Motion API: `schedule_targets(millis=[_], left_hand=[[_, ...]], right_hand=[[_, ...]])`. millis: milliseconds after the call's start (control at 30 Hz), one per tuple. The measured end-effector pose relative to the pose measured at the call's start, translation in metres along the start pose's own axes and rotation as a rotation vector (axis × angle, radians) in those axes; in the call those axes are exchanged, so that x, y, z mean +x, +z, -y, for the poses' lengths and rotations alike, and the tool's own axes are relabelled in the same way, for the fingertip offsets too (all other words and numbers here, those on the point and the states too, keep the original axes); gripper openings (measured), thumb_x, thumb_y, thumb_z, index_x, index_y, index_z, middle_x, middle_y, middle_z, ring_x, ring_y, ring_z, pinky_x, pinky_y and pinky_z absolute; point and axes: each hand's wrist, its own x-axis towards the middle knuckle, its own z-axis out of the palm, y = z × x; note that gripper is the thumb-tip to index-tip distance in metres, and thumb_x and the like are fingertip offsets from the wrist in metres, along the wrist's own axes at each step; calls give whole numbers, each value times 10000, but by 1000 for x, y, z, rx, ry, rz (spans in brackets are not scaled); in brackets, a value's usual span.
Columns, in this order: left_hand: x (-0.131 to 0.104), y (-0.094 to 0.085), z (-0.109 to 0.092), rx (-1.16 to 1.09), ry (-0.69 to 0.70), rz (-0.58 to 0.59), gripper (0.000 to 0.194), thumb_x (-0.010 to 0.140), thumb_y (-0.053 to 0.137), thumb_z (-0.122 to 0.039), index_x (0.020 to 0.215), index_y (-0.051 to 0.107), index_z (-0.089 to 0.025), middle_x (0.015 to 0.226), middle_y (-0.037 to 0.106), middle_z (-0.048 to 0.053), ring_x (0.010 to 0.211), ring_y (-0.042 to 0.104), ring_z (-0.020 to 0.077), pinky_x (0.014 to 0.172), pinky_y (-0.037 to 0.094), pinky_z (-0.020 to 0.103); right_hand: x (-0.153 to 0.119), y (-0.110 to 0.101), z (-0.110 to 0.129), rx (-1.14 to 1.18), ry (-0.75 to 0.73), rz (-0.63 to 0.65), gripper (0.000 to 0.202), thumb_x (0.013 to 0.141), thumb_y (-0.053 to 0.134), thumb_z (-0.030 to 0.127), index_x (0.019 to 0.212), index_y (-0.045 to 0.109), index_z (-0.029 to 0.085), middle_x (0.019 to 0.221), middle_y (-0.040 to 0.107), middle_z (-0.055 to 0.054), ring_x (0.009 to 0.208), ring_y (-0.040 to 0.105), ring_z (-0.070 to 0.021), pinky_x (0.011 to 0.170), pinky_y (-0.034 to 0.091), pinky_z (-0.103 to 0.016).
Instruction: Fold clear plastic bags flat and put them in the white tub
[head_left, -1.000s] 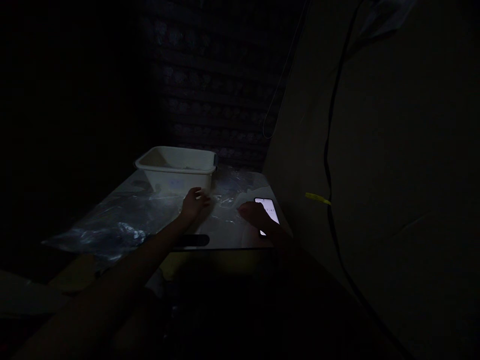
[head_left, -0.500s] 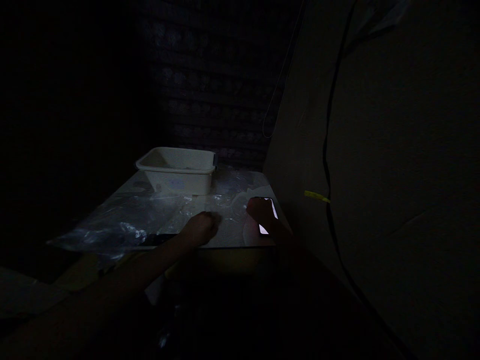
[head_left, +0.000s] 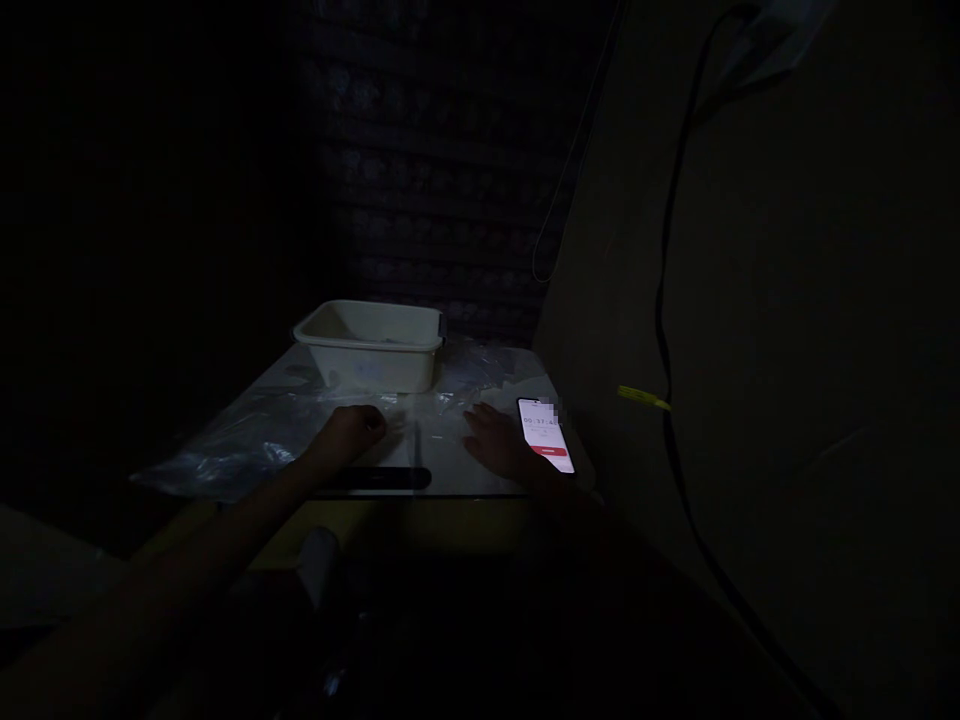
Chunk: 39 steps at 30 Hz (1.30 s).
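A lit phone (head_left: 546,436) lies on the right side of the table, its screen showing a timer and a red button. My right hand (head_left: 491,438) is open just left of the phone, fingers spread over the tabletop. To the left, my left hand (head_left: 346,437) is closed with curled fingers. Whether it holds anything is hidden in the dark. A clear plastic sheet or bag (head_left: 247,445) spreads beneath and beside it. Close to that hand, a long black strip (head_left: 386,479) lies along the table's front edge.
A white plastic basin (head_left: 371,365) stands at the back of the pale table (head_left: 450,480). At right, a black cable (head_left: 661,250) with a yellow tag (head_left: 643,396) hangs along the wall. A thin cord loop (head_left: 536,265) hangs behind the table. The surroundings are very dark.
My right hand has moved left off the phone and opened, uncovering the screen. My closed left hand has shifted left, and more of the black strip shows. The view has shifted slightly.
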Motion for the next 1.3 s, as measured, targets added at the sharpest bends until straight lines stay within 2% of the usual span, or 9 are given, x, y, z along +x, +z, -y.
schedule_targets(millis=[200, 300, 433, 533, 700, 900, 1067, 1233, 1300], left_hand=[[-5, -12, 17, 233, -13, -117, 320, 655, 337, -222, 859, 571, -147, 890, 596, 111, 752, 558, 213, 615, 383, 260], [-6, -16, 10, 196, -76, -137, 315, 674, 331, -258, 839, 571, -139, 795, 618, 103, 700, 570, 204, 592, 387, 249], [-10, -12, -11, -54, -86, 36, 466, 707, 308, -427, 1008, 495, -125, 569, 610, 35, 545, 568, 168, 506, 382, 224], [-12, 0, -21, -140, -53, 141, 585, 695, 327, -462, 1144, 375, -90, 586, 616, 36, 546, 570, 168, 499, 382, 225], [-3, 17, -18, -119, 25, 99, 499, 697, 328, -436, 1017, 516, -103, 889, 607, 99, 713, 573, 175, 612, 395, 227], [8, 15, -13, -80, -42, 62, 457, 705, 306, -438, 746, 623, -112, 794, 629, 92, 746, 563, 195, 664, 388, 237], [8, 14, -4, 14, -69, 35, 417, 701, 342, -432, 849, 590, -131, 848, 610, 77, 784, 546, 179, 684, 389, 229], [-1, 12, -7, 375, 81, -98, 419, 633, 476, -253, 1035, 485, -136, 1092, 462, 117, 940, 454, 245, 751, 374, 322], [-4, 12, -14, 443, 131, -138, 393, 650, 449, -194, 1035, 480, -122, 1094, 446, 138, 952, 437, 264, 745, 372, 352]], right_hand=[[-1, 6, -1, -27, 3, 108, 366, 763, 333, 310, 1085, 412, 155, 1178, 396, -110, 1111, 298, -206, 881, 228, -393], [1, 3, 5, -39, -11, 82, 326, 751, 348, 230, 1050, 442, 140, 1165, 408, -115, 1093, 325, -199, 895, 221, -383], [2, 3, 24, 22, -135, 33, 308, 767, 329, 236, 1021, 466, 129, 1130, 440, -111, 1054, 369, -178, 868, 281, -318], [1, 5, 37, 83, -282, 9, 329, 763, 355, 270, 1052, 446, 142, 1134, 435, -92, 1072, 348, -176, 867, 288, -313], [-1, 5, 43, 117, -366, 21, 326, 768, 340, 227, 1079, 429, 184, 1147, 423, -66, 1070, 356, -163, 846, 312, -310], [-2, 5, 33, 125, -349, 69, 357, 756, 349, 232, 1108, 410, 218, 1189, 393, -58, 1098, 330, -159, 857, 289, -330], [-1, 6, 32, 141, -326, 53, 311, 736, 366, 209, 1021, 491, 198, 1161, 432, -55, 1090, 338, -155, 877, 251, -345], [2, 0, 42, 167, -409, 37, 264, 740, 357, 211, 928, 541, 189, 1079, 501, -36, 1023, 401, -133, 865, 259, -304], [5, -6, 37, 143, -343, 35, 256, 736, 361, 209, 910, 547, 195, 1025, 535, -29, 981, 432, -136, 873, 240, -323]])
